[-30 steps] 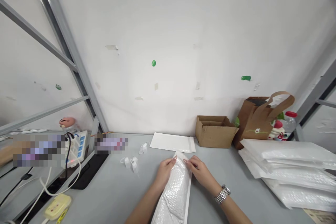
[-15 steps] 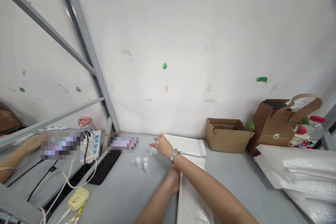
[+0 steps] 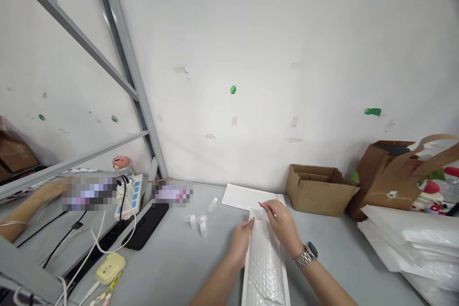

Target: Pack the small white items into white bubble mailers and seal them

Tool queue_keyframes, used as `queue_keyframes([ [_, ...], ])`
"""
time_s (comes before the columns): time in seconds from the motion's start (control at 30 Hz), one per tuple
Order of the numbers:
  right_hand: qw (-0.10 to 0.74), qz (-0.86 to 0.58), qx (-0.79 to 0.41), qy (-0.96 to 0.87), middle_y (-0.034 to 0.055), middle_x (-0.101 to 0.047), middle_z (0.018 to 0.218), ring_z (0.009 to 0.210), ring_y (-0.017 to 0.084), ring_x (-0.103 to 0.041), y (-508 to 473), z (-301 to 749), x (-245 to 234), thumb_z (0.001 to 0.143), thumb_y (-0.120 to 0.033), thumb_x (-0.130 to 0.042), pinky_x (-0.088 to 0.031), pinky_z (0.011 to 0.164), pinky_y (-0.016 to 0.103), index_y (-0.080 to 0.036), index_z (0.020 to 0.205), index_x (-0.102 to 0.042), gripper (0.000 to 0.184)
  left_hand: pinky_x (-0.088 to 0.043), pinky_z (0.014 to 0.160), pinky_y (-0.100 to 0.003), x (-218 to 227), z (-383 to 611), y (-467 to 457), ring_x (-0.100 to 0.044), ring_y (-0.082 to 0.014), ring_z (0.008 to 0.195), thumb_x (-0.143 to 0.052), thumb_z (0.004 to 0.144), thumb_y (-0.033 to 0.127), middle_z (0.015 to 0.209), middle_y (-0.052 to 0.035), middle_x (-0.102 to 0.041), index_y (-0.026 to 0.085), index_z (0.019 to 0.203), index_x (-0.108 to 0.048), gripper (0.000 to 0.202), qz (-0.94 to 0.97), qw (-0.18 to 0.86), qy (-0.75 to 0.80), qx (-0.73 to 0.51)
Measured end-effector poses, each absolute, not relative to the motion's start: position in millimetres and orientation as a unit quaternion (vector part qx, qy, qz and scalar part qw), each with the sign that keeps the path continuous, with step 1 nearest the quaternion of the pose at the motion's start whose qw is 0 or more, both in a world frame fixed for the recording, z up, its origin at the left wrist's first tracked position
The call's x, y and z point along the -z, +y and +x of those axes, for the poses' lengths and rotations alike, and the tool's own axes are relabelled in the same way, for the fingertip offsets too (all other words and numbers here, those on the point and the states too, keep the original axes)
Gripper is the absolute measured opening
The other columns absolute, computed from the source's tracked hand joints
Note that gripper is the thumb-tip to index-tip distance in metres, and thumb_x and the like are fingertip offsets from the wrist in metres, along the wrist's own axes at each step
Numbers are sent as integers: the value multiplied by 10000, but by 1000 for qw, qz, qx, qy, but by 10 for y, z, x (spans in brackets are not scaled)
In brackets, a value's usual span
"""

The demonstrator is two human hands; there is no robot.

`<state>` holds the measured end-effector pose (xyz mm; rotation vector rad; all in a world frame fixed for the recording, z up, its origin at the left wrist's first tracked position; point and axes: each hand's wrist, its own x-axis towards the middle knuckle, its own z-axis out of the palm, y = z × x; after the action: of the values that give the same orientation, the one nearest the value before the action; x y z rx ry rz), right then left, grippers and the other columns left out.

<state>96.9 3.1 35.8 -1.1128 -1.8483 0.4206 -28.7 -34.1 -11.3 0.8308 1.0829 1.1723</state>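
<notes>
Both hands are working the far end of a bubble mailer (image 3: 265, 263) lying lengthwise on the grey table (image 3: 172, 263).

The left hand (image 3: 241, 241) is pressing the mailer's left edge with curled fingers; the right hand (image 3: 283, 222), wearing a metal watch (image 3: 304, 256), is pinching something small and clear at the mailer's mouth, though what it is I cannot tell. The mailer is glossy white plastic, dimpled and slippery, so it could be sliding under a light press, and the thin mouth could be creasing or closing crookedly. 3 small bottles (image 3: 201, 222) are standing near the left hand, light enough to tip at a nudge. A flat mailer (image 3: 244, 197), a cardboard box (image 3: 321, 191) and stacked mailers (image 3: 412, 248) are sitting behind and to the right.
</notes>
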Motion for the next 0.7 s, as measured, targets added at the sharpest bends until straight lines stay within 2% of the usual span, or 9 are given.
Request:
queue_keyframes([
  [0.17, 470, -519, -304, -646, 47, -632, 607, 556, 187, -549, -77, 1230, -126, 770, -609, -450, -437, 560, 310, -199, 683, -631, 457, -324, 582, -254, 125, -250, -338, -485, -152, 580, -648, 575, 608, 539, 7, -551, 132, 583, -620, 476, 395, 591, 472, -522],
  [0.23, 477, -537, -349, -602, 32, -621, 551, 481, 168, -525, -65, 1222, -63, 719, -643, -483, -426, 486, 288, -182, 703, -619, 481, -326, 580, -254, 133, -235, -334, -487, -151, 577, -643, 579, 611, 554, -2, -566, 121, 614, -641, 491, 405, 592, 467, -517],
  [0.33, 480, -537, -359, -594, 29, -635, 561, 459, 155, -518, -51, 1175, 4, 686, -651, -509, -417, 454, 271, -183, 701, -573, 472, -337, 590, -254, 134, -225, -337, -497, -152, 589, -626, 599, 613, 577, -14, -587, 112, 664, -657, 506, 413, 592, 461, -516],
  [0.43, 466, -540, -349, -608, 5, -589, 511, 460, 145, -495, -69, 1143, 57, 712, -636, -489, -391, 453, 259, -198, 592, -521, 455, -336, 586, -251, 125, -229, -343, -487, -144, 574, -615, 608, 616, 568, -12, -581, 112, 668, -653, 510, 414, 589, 459, -521],
  [0.57, 430, -523, -320, -663, -17, -468, 436, 476, 146, -456, -107, 1139, 87, 740, -628, -465, -365, 479, 266, -207, 422, -426, 530, -334, 577, -252, 140, -250, -323, -480, -139, 555, -618, 594, 623, 552, -2, -569, 124, 651, -638, 503, 406, 583, 462, -531],
  [0.63, 419, -511, -283, -694, 8, -496, 503, 552, 172, -485, -113, 1119, 40, 760, -619, -455, -392, 557, 292, -206, 440, -469, 522, -328, 567, -254, 167, -260, -302, -478, -140, 547, -620, 585, 629, 534, 8, -554, 132, 624, -619, 498, 399, 579, 469, -534],
  [0.7, 411, -510, -206, -727, 56, -566, 670, 696, 214, -525, -99, 1038, -72, 808, -574, -426, -402, 683, 336, -202, 600, -586, 456, -334, 566, -263, 196, -261, -285, -489, -150, 559, -605, 614, 618, 532, 8, -552, 139, 607, -604, 479, 393, 581, 476, -531],
])
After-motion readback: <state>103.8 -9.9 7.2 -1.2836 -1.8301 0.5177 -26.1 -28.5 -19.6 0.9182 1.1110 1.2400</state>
